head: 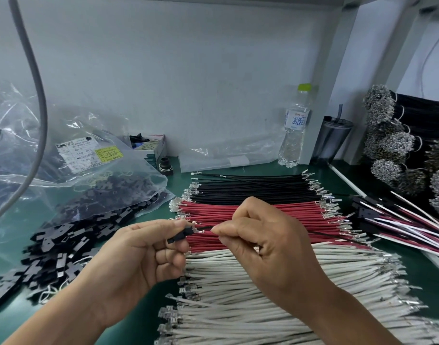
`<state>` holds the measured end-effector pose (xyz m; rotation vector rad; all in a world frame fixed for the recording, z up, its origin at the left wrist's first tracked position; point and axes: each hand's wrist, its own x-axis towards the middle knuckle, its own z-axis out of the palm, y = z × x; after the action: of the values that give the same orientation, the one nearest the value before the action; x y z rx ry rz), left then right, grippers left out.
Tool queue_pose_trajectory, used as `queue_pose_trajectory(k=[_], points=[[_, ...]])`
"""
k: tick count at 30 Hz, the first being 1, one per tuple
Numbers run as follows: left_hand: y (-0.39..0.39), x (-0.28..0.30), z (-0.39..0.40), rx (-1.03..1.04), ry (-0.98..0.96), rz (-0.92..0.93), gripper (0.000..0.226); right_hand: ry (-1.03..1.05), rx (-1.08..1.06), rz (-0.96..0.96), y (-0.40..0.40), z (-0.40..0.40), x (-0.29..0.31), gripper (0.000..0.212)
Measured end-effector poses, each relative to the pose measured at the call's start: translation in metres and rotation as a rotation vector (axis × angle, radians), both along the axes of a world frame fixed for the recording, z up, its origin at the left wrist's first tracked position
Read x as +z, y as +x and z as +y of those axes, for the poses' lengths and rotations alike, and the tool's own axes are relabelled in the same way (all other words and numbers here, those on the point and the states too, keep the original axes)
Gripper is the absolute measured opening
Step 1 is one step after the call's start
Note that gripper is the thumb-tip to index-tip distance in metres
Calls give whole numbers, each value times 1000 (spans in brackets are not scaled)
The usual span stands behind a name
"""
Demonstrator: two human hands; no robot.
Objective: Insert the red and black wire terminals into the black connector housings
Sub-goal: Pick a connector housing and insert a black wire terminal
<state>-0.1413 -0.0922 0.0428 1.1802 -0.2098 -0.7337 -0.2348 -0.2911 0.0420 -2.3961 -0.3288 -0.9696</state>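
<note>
Green mat (337, 170) covers the bench, backed by a grey wall (176, 70). Left hand (136, 255) pinches one black housing (182, 234); right hand (265, 245) pinches one black wire (203, 228), terminal at the housing mouth. Beneath the grip lie three wire rows: black (250, 189), red (275, 212), white (275, 290). Left of it: loose housings (64, 247), too many to count.

A water bottle (294, 128) stands beside a dark tumbler (331, 140).
</note>
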Motion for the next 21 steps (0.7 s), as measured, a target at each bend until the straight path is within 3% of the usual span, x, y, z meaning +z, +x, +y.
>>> queue_pose_trajectory(k=[10,12,17,21], points=[[0,-1,0,-19,-7,5,23,-118,-17,-80,1,-2,3,14],[-1,1,0,-37,30,10,15,-152,-30,-79,1,1,1,12],[-4,2,1,-76,82,25,12,-21,21,9,-1,-3,1,12],[-5,-3,-2,-49,-9,-16,36,5,-19,63,-1,2,2,8]])
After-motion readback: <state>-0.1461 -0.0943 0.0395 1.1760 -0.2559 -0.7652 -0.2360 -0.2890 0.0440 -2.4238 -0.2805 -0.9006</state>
